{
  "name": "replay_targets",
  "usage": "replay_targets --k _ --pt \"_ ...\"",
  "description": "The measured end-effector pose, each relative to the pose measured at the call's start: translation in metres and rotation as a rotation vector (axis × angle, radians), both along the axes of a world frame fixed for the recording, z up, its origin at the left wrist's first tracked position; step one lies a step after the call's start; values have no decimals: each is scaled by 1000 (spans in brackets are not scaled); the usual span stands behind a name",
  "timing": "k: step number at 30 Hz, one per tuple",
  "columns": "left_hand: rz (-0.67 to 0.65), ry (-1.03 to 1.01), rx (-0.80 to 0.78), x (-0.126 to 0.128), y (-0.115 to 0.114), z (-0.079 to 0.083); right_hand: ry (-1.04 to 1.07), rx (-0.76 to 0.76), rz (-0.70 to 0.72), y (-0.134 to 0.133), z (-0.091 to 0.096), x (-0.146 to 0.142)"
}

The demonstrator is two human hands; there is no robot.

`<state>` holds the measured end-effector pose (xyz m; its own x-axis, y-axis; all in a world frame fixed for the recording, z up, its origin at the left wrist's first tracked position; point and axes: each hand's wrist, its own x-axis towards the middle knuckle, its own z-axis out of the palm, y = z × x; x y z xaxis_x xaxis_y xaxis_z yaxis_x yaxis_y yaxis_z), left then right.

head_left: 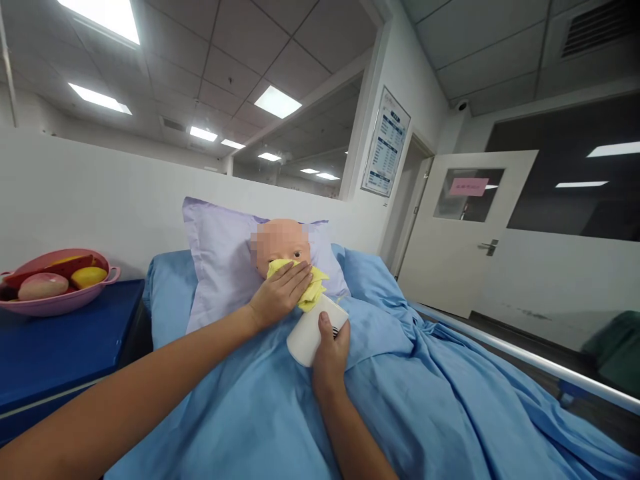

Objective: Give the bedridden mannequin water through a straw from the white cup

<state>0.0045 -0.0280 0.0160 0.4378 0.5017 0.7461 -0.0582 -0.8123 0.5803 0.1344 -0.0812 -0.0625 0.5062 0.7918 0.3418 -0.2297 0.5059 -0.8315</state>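
A bald mannequin head [284, 237] rests on a lilac pillow [220, 267], its body under a blue cover. My left hand [283, 290] lies over a yellow cloth [316, 288] and presses it against the lower part of the mannequin's face; mouth and chin are hidden. Just below, my right hand [333, 353] is wrapped round a white cup [307, 337], thumb on the near side. The cup is tilted, its upper end close to the cloth's lower edge; whether they touch I cannot tell. Its inside does not show.
Left of the bed, a pink basket [55, 303] of fruit stands on a blue cabinet top [70, 340]. The blue bed cover [420, 400] spreads in folds towards me. A metal bed rail [530, 357] runs along the right side. Beyond it is a white door [460, 253].
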Motion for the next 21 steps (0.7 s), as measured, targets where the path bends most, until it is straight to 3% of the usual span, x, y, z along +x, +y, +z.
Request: replay_targets --k 6,14,17,21 --pt "27 33 -2 1 7 -20 49 3 20 1 0 1" --pt "29 12 -135 -33 -5 -53 61 -23 72 2 0 1" --pt "64 22 -45 -36 -12 -46 67 -12 66 2 1 1" --pt "98 -24 95 -16 -20 -18 48 30 72 2 1 1"
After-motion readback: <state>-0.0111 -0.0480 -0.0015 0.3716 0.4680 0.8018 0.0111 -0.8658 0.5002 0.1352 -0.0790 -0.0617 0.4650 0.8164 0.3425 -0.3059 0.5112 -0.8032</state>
